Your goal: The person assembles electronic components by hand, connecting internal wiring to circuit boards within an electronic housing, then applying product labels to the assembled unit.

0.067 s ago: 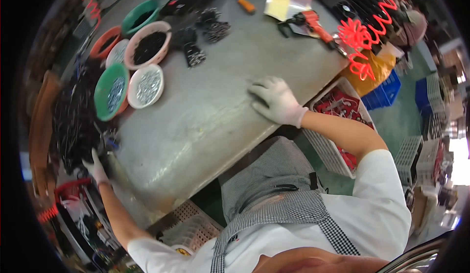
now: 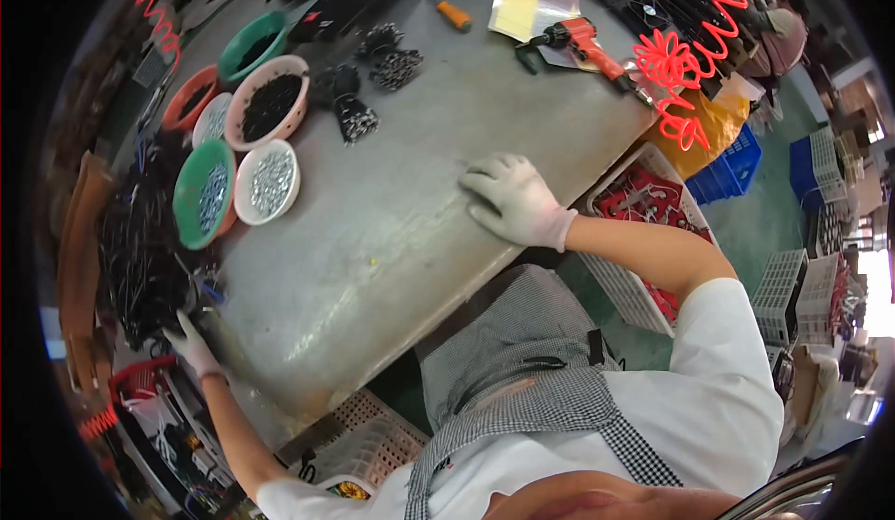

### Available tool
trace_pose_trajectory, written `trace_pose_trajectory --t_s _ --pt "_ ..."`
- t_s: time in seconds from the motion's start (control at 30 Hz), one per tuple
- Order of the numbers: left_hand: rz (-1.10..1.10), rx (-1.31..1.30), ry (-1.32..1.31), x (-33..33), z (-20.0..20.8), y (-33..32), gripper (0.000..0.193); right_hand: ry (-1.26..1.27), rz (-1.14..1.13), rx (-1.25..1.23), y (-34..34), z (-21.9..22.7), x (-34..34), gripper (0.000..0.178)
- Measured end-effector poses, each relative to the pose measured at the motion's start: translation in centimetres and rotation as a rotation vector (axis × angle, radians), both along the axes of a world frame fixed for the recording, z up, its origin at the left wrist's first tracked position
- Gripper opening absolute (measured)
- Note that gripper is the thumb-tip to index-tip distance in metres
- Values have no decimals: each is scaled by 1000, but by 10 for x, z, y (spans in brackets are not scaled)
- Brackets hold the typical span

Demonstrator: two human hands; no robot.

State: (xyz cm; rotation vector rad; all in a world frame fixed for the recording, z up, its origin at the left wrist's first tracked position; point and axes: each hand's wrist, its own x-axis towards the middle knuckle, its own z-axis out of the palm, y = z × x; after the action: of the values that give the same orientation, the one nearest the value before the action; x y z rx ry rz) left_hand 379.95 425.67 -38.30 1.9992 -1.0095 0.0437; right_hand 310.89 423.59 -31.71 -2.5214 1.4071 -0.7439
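My right hand [image 2: 515, 201], in a white glove, rests palm down on the grey metal table [image 2: 392, 194] near its front edge, fingers spread and nothing held. At the table's left end is my gloved left hand [image 2: 193, 345], its fingers stretched out beside a heap of black cables [image 2: 140, 249]. Whether its fingertips touch the cables is hard to make out. Nothing shows in that hand.
Bowls of small parts stand at the left: a white bowl [image 2: 291, 205] and a green bowl [image 2: 183, 198] among several. Tied black bundles [image 2: 356, 121], an orange-handled screwdriver [image 2: 454, 15] and a red power tool [image 2: 585, 44] lie farther back. A white crate [image 2: 643, 313] stands below the right edge.
The view has turned slightly, so the bowls and tools sit a little farther left. My left hand appears slightly lower; my right hand stays flat on the table.
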Motion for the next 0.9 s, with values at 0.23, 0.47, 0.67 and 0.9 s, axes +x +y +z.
trace_pose_trajectory --t_s 0.23,0.47,0.67,0.9 --pt "-50 331 -308 -100 5 46 60 -10 156 177 3 -1 -11 46" --pt "102 624 -536 -119 23 44 56 -176 340 443 -14 2 -15 43" --pt "307 830 -282 -211 31 69 59 -531 53 684 -146 56 -3 42" --pt "94 566 236 -409 77 130 57 -1567 -270 1200 -442 38 -15 81"
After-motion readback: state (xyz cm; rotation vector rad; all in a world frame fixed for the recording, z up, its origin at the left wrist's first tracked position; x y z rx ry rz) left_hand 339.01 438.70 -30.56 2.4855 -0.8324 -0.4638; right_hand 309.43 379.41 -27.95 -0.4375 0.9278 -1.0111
